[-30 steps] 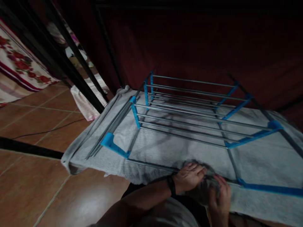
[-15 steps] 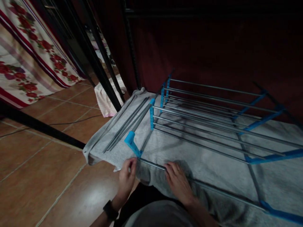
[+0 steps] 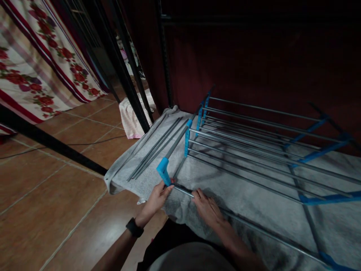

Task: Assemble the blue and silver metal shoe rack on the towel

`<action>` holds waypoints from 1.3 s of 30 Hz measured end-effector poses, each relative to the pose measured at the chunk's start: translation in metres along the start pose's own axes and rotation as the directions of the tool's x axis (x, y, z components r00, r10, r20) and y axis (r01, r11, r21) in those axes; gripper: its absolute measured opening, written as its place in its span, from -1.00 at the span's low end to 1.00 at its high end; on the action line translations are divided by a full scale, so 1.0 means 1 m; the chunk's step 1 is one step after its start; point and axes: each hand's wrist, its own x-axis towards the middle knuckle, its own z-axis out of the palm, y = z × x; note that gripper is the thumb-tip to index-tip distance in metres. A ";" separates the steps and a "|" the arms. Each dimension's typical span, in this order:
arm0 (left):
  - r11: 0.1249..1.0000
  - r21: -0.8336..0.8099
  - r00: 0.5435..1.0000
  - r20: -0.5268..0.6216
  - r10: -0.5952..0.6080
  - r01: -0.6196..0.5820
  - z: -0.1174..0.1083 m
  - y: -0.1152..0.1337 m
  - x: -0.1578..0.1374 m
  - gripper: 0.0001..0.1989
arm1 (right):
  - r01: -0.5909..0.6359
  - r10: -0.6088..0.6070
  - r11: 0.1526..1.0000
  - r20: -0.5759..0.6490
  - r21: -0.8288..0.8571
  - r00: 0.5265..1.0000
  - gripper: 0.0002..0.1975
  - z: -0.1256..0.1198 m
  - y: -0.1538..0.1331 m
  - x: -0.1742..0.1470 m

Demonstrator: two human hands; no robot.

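Note:
A rack of grey metal rods and blue plastic parts lies on a grey blanket (image 3: 158, 162). My left hand (image 3: 158, 196) is closed around the lower end of a blue plastic connector (image 3: 164, 171), where it meets the front metal rod (image 3: 254, 224). Farther along that rod, my right hand (image 3: 207, 207) has its fingers wrapped over it. Beyond both hands, several crossbars (image 3: 239, 160) run between blue slotted strips (image 3: 187, 143) on the left and blue end pieces (image 3: 332, 197) on the right. Some loose metal rods (image 3: 155, 150) lie on the blanket left of the rack.
A dark metal frame post (image 3: 124, 71) and a slanting dark bar (image 3: 56, 146) stand at the left. Behind the rack rises a dark red panel (image 3: 239, 64). A floral curtain (image 3: 42, 67) hangs over the tiled floor (image 3: 70, 210), where a cable (image 3: 90, 143) runs.
My left hand has moved up from just below the connector's lower end and now grasps it. My right hand stays on the rod. The view has shifted slightly.

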 end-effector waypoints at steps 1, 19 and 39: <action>1.000 -0.014 1.000 0.009 -0.006 0.006 -0.002 0.002 0.000 -0.59 | 0.000 0.000 1.000 -0.002 0.010 1.000 -0.80 -0.004 0.002 0.001; 0.982 -0.145 0.988 0.109 -0.106 0.121 -0.007 0.022 0.000 -0.53 | -0.007 0.008 0.993 -0.004 0.121 1.000 -0.81 0.006 0.010 -0.016; 0.982 -0.134 0.980 0.168 -0.111 0.134 -0.012 0.017 0.004 -0.58 | -0.025 0.025 0.988 0.001 0.153 1.000 -0.83 0.002 0.011 -0.016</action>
